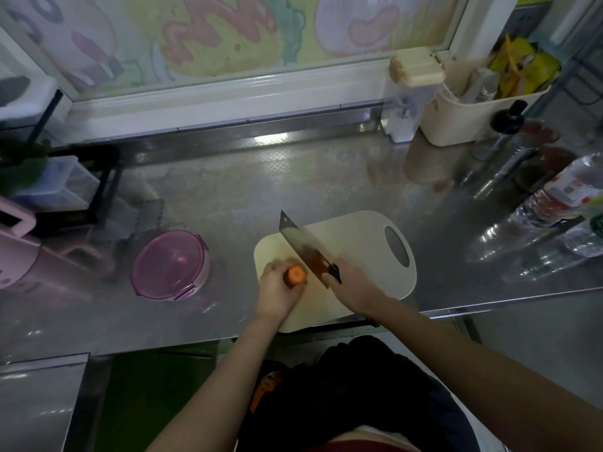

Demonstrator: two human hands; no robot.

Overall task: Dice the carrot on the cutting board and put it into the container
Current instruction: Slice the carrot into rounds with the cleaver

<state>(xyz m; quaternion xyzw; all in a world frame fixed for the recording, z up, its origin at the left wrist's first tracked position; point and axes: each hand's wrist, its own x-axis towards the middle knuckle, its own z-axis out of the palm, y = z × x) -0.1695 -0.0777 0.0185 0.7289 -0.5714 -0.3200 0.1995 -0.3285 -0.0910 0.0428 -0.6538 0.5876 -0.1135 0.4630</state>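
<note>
Carrot (295, 275): one orange stub on the near left part of the cutting board (359, 243), round cut face showing.

Far left: pink appliance (16, 252) at the edge of the steel surface (228, 197). Behind it, a black rack (98, 190) holds clear boxes.

Left of centre: round purple container (169, 265), lid on with its clips down, standing on the surface. It is apart from the board, with bare steel between them.

Centre: cream board with an oval handle hole at its right end. Its near edge overhangs the front of the surface.

Left hand (277, 291): fingers curled over the carrot from the left, holding it down on the board.

Cleaver (300, 246): broad dark blade, blurred, slanting from far left to near right just right of the carrot. Blade-to-carrot contact cannot be told.

Right hand (352, 288): wrapped around the cleaver's black handle, over the middle of the board.

Back right: clear dispenser (414, 70) with a cream lid, next to a cream bin (473, 119) stuffed with yellow packets.

Far right: a dark-capped bottle (509, 115) and clear plastic bottles (554, 203), well apart from the board.
</note>
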